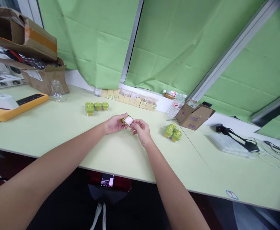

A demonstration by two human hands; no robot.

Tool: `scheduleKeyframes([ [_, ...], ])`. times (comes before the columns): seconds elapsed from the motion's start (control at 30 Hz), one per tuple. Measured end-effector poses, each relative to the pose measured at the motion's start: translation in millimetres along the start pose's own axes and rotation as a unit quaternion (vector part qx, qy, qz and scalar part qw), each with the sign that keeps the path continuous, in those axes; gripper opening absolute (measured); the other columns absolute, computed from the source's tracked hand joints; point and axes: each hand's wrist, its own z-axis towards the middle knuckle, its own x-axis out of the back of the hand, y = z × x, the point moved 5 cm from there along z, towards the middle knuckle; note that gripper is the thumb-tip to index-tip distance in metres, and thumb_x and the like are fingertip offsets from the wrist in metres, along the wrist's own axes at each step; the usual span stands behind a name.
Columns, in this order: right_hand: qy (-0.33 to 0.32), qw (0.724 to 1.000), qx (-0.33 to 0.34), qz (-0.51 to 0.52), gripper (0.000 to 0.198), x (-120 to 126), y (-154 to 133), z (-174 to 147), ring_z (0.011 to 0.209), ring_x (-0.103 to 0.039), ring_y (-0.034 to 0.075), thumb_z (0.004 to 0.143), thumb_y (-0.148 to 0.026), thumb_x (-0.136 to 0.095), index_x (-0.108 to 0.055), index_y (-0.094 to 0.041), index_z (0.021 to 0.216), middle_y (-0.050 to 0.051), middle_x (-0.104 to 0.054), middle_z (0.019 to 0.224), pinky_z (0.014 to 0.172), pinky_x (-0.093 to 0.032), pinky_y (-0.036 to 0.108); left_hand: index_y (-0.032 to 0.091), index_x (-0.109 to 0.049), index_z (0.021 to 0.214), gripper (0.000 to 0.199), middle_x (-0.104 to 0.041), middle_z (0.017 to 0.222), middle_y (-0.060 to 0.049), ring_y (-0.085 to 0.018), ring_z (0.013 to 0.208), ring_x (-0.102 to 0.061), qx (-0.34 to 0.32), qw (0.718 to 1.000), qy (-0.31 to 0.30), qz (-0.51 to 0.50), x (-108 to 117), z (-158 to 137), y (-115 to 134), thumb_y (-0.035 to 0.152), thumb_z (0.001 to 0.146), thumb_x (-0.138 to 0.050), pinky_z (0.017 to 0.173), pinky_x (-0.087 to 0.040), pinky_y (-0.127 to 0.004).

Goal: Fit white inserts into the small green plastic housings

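My left hand [116, 123] is closed round a small square green-lidded container [127, 120], held over the middle of the table with a whitish face turned towards me. At its right edge, the fingers of my right hand [140, 129] are bent and pinch at the rim; what lies between the fingertips is too small to make out. Left of my hands stands a group of similar small clear containers with green lids [97, 106]. Another cluster of green-lidded containers [172, 132], with yellowish contents, sits to the right of my right hand.
A row of small open cardboard boxes [131, 98] lines the back of the pale table [120, 156]. Plastic bottles [175, 108] and a cardboard box [192, 115] stand at back right. At left are a clear jar [57, 92] and an orange device [22, 107]. A phone [107, 180] lies below the table edge.
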Motion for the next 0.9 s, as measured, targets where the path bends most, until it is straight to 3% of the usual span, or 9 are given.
scheduleKeyframes([
  [0.37,-0.007,1.0,0.013,0.0,0.034,-0.2,0.1,-0.5,0.053,-0.057,0.011,0.066,-0.046,-0.076,-0.057,-0.021,0.079,-0.003,-0.063,0.063,0.046,-0.044,0.022,0.009,-0.068,0.093,0.033,-0.065,0.084,-0.009,-0.012,0.066,-0.059,0.021,0.999,-0.022,-0.021,3.4,2.4,-5.8,0.04,0.092,-0.057,0.059,-0.05,-0.023],
  [0.63,0.007,1.0,0.016,-0.012,0.044,-1.3,0.2,-1.3,0.042,-0.044,0.008,0.068,-0.053,-0.076,-0.045,-0.022,0.066,-0.007,-0.05,0.051,0.04,-0.035,0.022,0.011,-0.066,0.084,0.031,-0.062,0.079,-0.006,-0.013,0.068,-0.058,0.011,0.997,-0.044,0.065,-3.6,1.9,-11.6,0.041,0.088,-0.063,0.061,-0.046,-0.025],
  [0.8,-0.009,0.999,-0.006,0.031,0.04,-1.1,-1.3,-2.6,0.045,-0.049,0.009,0.074,-0.055,-0.07,-0.049,-0.021,0.067,-0.005,-0.054,0.057,0.042,-0.037,0.022,0.01,-0.067,0.088,0.036,-0.064,0.085,-0.008,-0.014,0.069,-0.058,0.021,0.995,-0.053,0.076,-5.2,0.7,-12.0,0.045,0.089,-0.06,0.063,-0.045,-0.026],
  [0.9,-0.01,1.0,-0.001,0.017,0.041,-1.0,-2.1,-2.5,0.044,-0.047,0.008,0.071,-0.053,-0.073,-0.047,-0.022,0.067,-0.006,-0.052,0.056,0.041,-0.036,0.022,0.011,-0.067,0.088,0.034,-0.063,0.084,-0.008,-0.014,0.07,-0.057,0.014,0.996,-0.05,0.077,-5.0,0.7,-10.6,0.044,0.089,-0.06,0.064,-0.045,-0.026],
])
